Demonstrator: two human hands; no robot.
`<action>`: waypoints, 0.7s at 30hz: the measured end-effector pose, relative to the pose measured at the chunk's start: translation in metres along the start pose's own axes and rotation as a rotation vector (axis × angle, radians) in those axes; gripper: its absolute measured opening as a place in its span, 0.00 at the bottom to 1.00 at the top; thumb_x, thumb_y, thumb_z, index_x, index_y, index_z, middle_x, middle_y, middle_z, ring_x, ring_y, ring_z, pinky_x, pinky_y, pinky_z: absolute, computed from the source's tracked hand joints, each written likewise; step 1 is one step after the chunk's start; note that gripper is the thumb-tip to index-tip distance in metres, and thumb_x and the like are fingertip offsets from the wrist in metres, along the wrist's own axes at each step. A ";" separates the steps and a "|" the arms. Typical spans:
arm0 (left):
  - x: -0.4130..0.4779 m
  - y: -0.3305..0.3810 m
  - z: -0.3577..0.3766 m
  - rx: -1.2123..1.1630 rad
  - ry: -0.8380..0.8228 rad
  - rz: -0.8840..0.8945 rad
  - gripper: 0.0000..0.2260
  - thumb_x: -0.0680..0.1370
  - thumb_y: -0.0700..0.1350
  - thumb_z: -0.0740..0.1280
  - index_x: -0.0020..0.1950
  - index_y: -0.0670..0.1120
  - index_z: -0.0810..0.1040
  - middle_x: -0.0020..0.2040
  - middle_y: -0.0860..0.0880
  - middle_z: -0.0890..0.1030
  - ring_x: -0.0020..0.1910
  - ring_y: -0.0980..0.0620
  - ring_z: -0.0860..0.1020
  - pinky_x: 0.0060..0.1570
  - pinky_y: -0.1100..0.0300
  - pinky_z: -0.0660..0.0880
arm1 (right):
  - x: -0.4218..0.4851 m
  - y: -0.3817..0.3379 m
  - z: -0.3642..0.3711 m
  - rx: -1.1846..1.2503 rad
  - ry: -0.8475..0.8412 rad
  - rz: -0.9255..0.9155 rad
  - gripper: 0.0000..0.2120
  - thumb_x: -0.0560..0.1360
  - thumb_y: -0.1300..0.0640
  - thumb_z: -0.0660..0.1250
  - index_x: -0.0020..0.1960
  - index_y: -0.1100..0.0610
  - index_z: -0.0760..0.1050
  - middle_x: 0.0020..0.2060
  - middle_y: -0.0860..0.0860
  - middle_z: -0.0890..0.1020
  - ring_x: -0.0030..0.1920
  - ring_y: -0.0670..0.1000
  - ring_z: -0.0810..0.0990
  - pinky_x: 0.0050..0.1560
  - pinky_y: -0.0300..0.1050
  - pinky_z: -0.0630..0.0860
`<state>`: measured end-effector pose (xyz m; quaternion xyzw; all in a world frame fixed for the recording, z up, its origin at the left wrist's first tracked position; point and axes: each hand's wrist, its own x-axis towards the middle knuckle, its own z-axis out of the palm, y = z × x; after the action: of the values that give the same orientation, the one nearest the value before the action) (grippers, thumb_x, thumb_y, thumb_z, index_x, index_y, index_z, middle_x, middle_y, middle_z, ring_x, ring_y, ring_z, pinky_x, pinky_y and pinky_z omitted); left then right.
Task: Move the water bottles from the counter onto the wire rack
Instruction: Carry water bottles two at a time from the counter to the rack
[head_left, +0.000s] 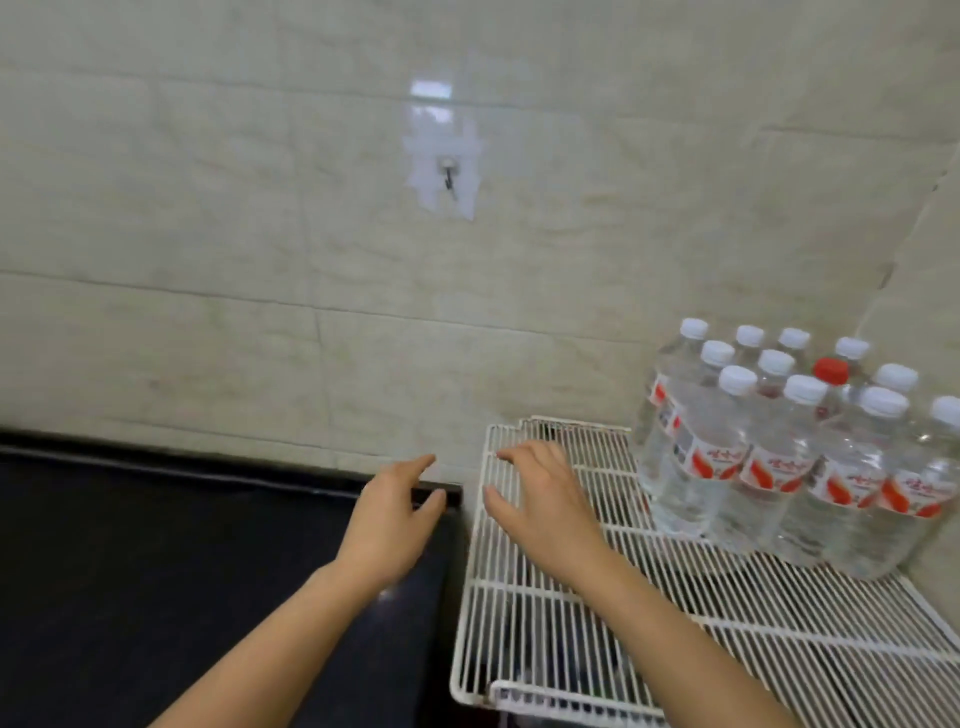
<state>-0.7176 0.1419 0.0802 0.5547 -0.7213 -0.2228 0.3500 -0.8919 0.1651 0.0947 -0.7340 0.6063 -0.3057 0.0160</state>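
Several clear water bottles with white caps and red-and-white labels stand packed together on the far right of the white wire rack; one among them has a red cap. My left hand hovers over the right edge of the black counter, fingers apart and empty. Over the rack's left part, my right hand is spread palm down, holding nothing. Both hands are well left of the bottles. No bottle shows on the counter.
A tiled wall rises right behind the counter and rack, with a small metal hook stuck on it. A second wall closes the corner at the right, behind the bottles. The rack's front rim lies near the bottom edge.
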 end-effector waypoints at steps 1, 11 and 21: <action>-0.008 -0.018 -0.016 0.022 0.020 -0.028 0.22 0.77 0.46 0.66 0.70 0.45 0.70 0.67 0.46 0.75 0.65 0.50 0.73 0.64 0.58 0.69 | 0.000 -0.019 0.018 0.018 -0.042 -0.015 0.21 0.77 0.49 0.64 0.67 0.57 0.71 0.61 0.51 0.73 0.66 0.50 0.67 0.66 0.43 0.64; -0.131 -0.215 -0.185 0.190 0.143 -0.345 0.22 0.77 0.48 0.64 0.71 0.44 0.69 0.68 0.45 0.73 0.67 0.49 0.70 0.66 0.58 0.66 | -0.016 -0.243 0.191 0.058 -0.410 -0.171 0.26 0.78 0.46 0.61 0.72 0.56 0.65 0.66 0.51 0.71 0.67 0.51 0.66 0.66 0.47 0.67; -0.236 -0.355 -0.354 0.300 0.327 -0.707 0.22 0.77 0.47 0.62 0.71 0.43 0.69 0.70 0.42 0.71 0.69 0.43 0.69 0.66 0.52 0.67 | -0.019 -0.461 0.324 0.022 -0.651 -0.455 0.26 0.78 0.46 0.62 0.71 0.58 0.66 0.65 0.54 0.71 0.66 0.55 0.67 0.63 0.52 0.68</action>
<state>-0.1897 0.2894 -0.0007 0.8409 -0.4460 -0.1308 0.2773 -0.3359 0.1916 0.0049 -0.9079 0.3880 -0.0594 0.1472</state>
